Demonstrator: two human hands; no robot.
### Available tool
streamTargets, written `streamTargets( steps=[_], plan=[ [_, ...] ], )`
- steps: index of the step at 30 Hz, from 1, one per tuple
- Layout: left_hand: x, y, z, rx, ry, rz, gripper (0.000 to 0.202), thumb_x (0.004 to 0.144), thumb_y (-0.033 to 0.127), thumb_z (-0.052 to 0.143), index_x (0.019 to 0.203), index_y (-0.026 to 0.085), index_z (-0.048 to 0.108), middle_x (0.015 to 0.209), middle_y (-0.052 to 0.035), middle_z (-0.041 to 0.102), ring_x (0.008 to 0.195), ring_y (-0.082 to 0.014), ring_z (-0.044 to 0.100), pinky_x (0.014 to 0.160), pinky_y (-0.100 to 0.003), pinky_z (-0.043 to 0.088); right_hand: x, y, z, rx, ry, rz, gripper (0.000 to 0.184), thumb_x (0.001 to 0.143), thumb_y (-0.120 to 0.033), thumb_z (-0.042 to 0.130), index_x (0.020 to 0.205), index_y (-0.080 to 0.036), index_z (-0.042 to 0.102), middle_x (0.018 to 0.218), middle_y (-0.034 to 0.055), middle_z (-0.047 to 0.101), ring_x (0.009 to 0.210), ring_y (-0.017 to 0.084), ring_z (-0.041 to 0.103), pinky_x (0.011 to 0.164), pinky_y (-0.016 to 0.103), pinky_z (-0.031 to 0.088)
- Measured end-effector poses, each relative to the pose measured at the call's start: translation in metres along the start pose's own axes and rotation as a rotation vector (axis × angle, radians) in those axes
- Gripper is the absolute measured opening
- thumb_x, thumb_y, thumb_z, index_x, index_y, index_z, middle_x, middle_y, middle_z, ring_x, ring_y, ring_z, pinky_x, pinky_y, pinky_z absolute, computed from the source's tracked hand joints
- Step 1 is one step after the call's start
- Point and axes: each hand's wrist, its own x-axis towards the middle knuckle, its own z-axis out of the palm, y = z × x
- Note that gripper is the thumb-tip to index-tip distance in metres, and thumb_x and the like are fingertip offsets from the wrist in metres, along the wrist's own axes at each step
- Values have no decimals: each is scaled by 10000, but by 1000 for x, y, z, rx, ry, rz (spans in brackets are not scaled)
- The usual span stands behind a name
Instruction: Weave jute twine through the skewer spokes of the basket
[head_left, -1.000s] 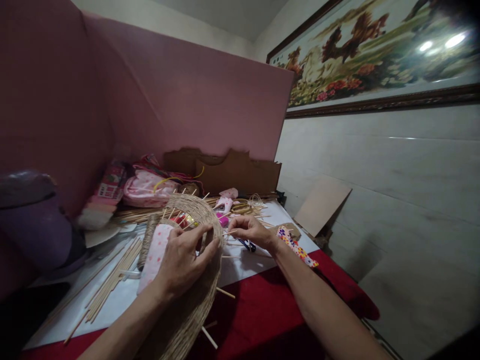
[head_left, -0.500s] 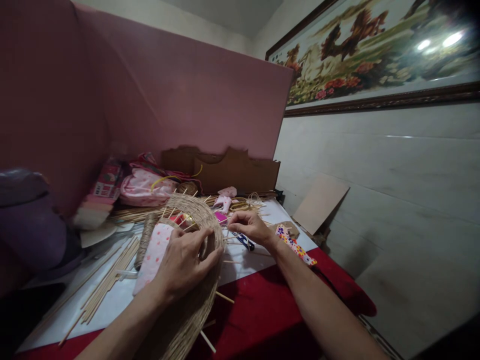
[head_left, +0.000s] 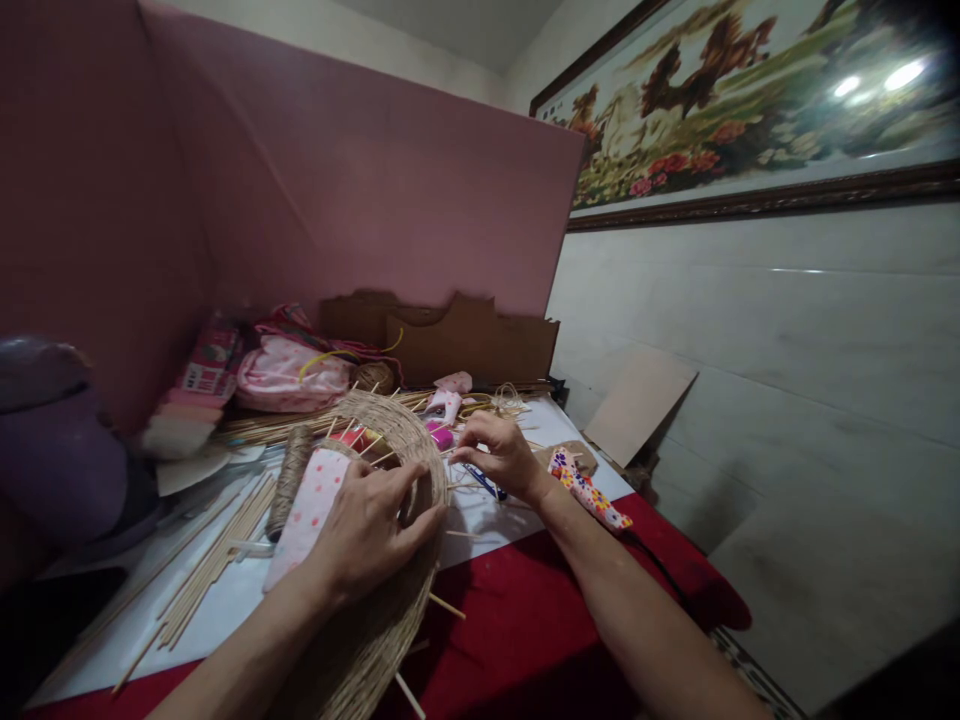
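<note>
A woven twine basket (head_left: 409, 590) with thin sticks poking out of its wall lies in front of me. My left hand (head_left: 375, 520) grips its wall, fingers inside and thumb across the edge. Just right of the basket's edge, my right hand (head_left: 491, 450) is closed in a pinch; what sits between its fingertips is too small to make out. A dark blue tool (head_left: 486, 482) lies under that hand. White cloth with pink dots (head_left: 311, 500) lies beside the left hand, partly covered by it.
A twine spool (head_left: 291, 480) stands left of the basket, near a bundle of thin sticks (head_left: 217, 560). Flowered cloth (head_left: 589, 490) lies to the right. Behind are a pink dotted bag (head_left: 292, 370) and cardboard (head_left: 472, 340). A purple container (head_left: 64, 440) stands far left.
My right hand has shifted slightly and its fingers have curled closer together beside the basket edge. The left hand keeps its hold on the basket.
</note>
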Motion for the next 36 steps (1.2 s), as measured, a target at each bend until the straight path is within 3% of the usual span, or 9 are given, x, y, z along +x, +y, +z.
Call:
streamTargets(
  steps=[15,18,24,31,36],
  plan=[
    [-2,2,-5,-13,-62,91,328,829,449,489,1054,216,547,806,-17,657,734,-197,536,730,-365,325,1,6,-4,-1,-45,-26,194,806,-314,634,681,-168,612,682,20,549,675,139,501,643,259,391],
    [-3,5,-7,-31,-75,99,331,825,447,495,1055,216,554,819,-23,652,753,-202,531,738,-368,340,2,6,-7,31,-27,27,202,785,-313,657,651,-165,626,649,14,556,645,132,504,616,252,385],
    [-4,2,-7,-68,-35,129,381,825,448,505,1114,200,525,857,-40,654,785,-210,536,751,-385,352,0,12,-8,203,11,271,172,744,-305,685,656,-160,662,578,-3,590,527,104,486,518,228,365],
    [-5,1,-8,-78,5,133,401,838,429,496,1162,194,480,844,-41,648,759,-197,540,741,-382,359,-1,10,3,269,82,278,121,725,-211,671,618,-161,645,577,-11,589,545,101,497,540,219,381],
    [-6,2,-9,-85,22,105,525,840,428,490,1294,185,383,770,-31,627,756,-206,517,741,-386,359,-2,13,6,270,117,333,125,729,-207,647,618,-158,615,560,-23,542,519,95,449,504,213,351]
  ],
)
